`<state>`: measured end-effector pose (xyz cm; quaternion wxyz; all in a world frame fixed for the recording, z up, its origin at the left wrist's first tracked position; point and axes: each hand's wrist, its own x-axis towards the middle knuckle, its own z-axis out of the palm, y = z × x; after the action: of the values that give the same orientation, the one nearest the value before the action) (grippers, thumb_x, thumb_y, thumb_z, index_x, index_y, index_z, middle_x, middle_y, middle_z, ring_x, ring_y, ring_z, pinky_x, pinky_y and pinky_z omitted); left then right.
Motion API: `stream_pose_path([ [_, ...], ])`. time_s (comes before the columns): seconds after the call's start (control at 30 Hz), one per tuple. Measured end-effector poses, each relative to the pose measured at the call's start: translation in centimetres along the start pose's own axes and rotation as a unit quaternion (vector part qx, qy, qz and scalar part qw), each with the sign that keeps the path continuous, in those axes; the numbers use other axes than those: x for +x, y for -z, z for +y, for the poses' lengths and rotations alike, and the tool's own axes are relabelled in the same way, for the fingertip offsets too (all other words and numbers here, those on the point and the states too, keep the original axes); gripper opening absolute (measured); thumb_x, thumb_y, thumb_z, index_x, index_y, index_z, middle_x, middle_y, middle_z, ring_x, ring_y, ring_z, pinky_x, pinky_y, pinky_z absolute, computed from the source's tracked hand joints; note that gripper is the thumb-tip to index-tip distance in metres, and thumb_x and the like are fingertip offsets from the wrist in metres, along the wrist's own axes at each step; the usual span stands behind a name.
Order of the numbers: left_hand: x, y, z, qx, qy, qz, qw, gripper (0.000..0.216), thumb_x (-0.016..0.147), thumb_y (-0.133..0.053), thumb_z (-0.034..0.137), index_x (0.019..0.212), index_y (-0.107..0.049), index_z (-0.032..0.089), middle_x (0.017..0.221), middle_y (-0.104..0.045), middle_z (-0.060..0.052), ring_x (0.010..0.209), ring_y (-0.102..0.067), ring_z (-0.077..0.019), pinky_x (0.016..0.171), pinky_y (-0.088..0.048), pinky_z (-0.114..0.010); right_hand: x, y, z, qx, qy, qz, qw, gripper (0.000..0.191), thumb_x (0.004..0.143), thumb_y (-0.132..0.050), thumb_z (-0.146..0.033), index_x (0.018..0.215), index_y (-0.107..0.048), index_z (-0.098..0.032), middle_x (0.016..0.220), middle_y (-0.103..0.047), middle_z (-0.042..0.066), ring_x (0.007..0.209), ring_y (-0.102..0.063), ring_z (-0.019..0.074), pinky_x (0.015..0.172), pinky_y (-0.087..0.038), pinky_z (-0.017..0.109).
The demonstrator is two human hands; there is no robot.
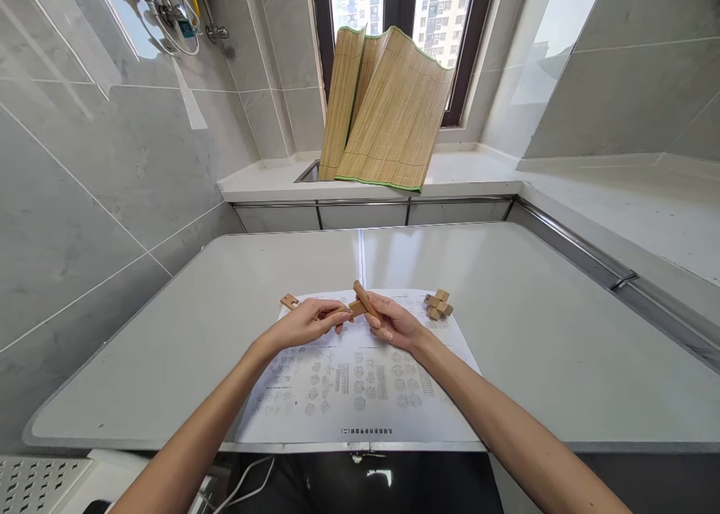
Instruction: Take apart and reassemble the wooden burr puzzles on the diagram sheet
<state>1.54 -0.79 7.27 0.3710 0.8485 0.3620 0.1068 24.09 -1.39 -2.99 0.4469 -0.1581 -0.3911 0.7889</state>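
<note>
Over a printed instruction sheet [337, 416] on the table, my two hands meet around notched wooden puzzle pieces. My right hand [392, 321] is closed on a wooden puzzle piece [364, 296] that slants up to the left. Another wooden piece [356, 308] crosses it and reaches toward my left hand [318, 320], whose fingers pinch its left end. Whether the two pieces are locked together I cannot tell. Beyond my left hand lies a loose notched wooden piece [289, 302], partly hidden by that hand. An assembled wooden burr puzzle [438, 305] sits at the sheet's right edge.
A white table [540, 334] spans the view. Behind it, a folded bamboo mat [394, 116] leans on the windowsill [472, 170]. Grey tiled walls stand on both sides. White cables [247, 484] hang below the table's front edge, beside a perforated white object [42, 480].
</note>
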Motion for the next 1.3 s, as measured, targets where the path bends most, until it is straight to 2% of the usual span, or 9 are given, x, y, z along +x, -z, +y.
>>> stream_pose_path([
  [0.17, 0.4, 0.5, 0.3, 0.03, 0.013, 0.019, 0.999, 0.05, 0.103, -0.046, 0.059, 0.088, -0.071, 0.019, 0.075, -0.067, 0.0, 0.06, -0.049, -0.0116, 0.059, -0.036, -0.025, 0.3, 0.1, 0.4, 0.003, 0.032, 0.028, 0.999, 0.042, 0.087, -0.081, -0.052, 0.112, -0.066, -0.022, 0.06, -0.059, -0.008, 0.036, -0.041, 0.0051, 0.034, -0.029, 0.017],
  [0.43, 0.2, 0.9, -0.1, 0.145, -0.017, 0.075, 0.986, 0.046, 0.105, -0.043, 0.053, 0.082, -0.068, 0.021, 0.072, -0.067, -0.001, 0.062, -0.052, -0.0144, 0.063, -0.035, -0.026, -0.4, -0.2, -0.7, 0.002, 0.05, 0.038, 0.998, 0.035, 0.087, -0.079, -0.055, 0.103, -0.066, -0.026, 0.052, -0.046, -0.012, 0.033, -0.026, 0.006, 0.035, -0.024, 0.022],
  [0.53, -1.0, 1.9, -1.1, 0.139, 0.013, 0.063, 0.988, 0.048, 0.103, -0.044, 0.056, 0.08, -0.068, 0.021, 0.067, -0.063, 0.0, 0.057, -0.049, -0.0141, 0.06, -0.035, -0.027, -0.6, 0.1, -1.6, -0.02, 0.092, 0.104, 0.99, 0.034, 0.09, -0.073, -0.059, 0.104, -0.064, -0.029, 0.053, -0.039, -0.013, 0.035, -0.021, 0.0068, 0.039, -0.025, 0.024],
  [0.6, -2.1, 2.4, -1.9, 0.126, 0.026, 0.089, 0.988, 0.047, 0.104, -0.043, 0.056, 0.083, -0.068, 0.021, 0.07, -0.067, -0.001, 0.06, -0.052, -0.0148, 0.063, -0.038, -0.027, -0.5, 0.3, -1.9, -0.044, 0.106, 0.142, 0.983, 0.037, 0.089, -0.071, -0.062, 0.099, -0.062, -0.028, 0.057, -0.042, -0.011, 0.038, -0.025, 0.0076, 0.041, -0.027, 0.025],
  [0.73, -4.6, 2.3, -3.0, 0.082, 0.107, 0.188, 0.973, 0.044, 0.104, -0.042, 0.059, 0.105, -0.066, 0.023, 0.079, -0.074, -0.001, 0.063, -0.058, -0.017, 0.064, -0.042, -0.028, -0.2, -0.2, -1.4, -0.1, 0.086, 0.156, 0.979, 0.042, 0.085, -0.076, -0.062, 0.088, -0.059, -0.023, 0.068, -0.058, -0.004, 0.05, -0.045, 0.0105, 0.047, -0.035, 0.026],
  [0.9, -7.5, 1.2, -5.0, 0.088, 0.206, 0.246, 0.943, 0.04, 0.101, -0.044, 0.058, 0.096, -0.063, 0.023, 0.072, -0.073, 0.001, 0.061, -0.057, -0.0185, 0.064, -0.04, -0.03, -0.2, -1.8, -0.4, -0.2, 0.081, 0.16, 0.963, 0.036, 0.085, -0.079, -0.054, 0.083, -0.068, -0.02, 0.075, -0.065, 0.0, 0.065, -0.053, 0.0135, 0.063, -0.043, 0.028],
  [1.0, -8.7, 0.6, -6.7, 0.11, 0.243, 0.285, 0.921, 0.036, 0.1, -0.044, 0.055, 0.092, -0.06, 0.024, 0.069, -0.07, 0.001, 0.063, -0.059, -0.0207, 0.065, -0.04, -0.031, -0.4, -2.5, 0.0, -0.328, 0.06, 0.171, 0.927, 0.032, 0.089, -0.075, -0.052, 0.083, -0.072, -0.02, 0.069, -0.06, -0.003, 0.063, -0.048, 0.0134, 0.064, -0.039, 0.028],
  [1.1, -9.6, 0.2, -8.0, 0.129, 0.274, 0.302, 0.904, 0.032, 0.1, -0.042, 0.054, 0.096, -0.056, 0.025, 0.065, -0.064, 0.002, 0.066, -0.061, -0.0232, 0.065, -0.039, -0.032, -0.4, -2.9, 0.5, -0.481, 0.036, 0.194, 0.854, 0.032, 0.092, -0.067, -0.053, 0.088, -0.075, -0.022, 0.07, -0.061, -0.002, 0.067, -0.052, 0.0167, 0.065, -0.037, 0.03],
  [1.3, -9.9, 0.6, -8.3, 0.156, 0.338, 0.288, 0.882, 0.028, 0.1, -0.039, 0.046, 0.112, -0.049, 0.023, 0.071, -0.068, -0.002, 0.074, -0.068, -0.0293, 0.062, -0.039, -0.033, 0.4, -3.5, 1.2, -0.565, 0.014, 0.235, 0.791, 0.036, 0.094, -0.06, -0.054, 0.094, -0.077, -0.022, 0.078, -0.071, 0.002, 0.075, -0.061, 0.0212, 0.069, -0.041, 0.031],
])
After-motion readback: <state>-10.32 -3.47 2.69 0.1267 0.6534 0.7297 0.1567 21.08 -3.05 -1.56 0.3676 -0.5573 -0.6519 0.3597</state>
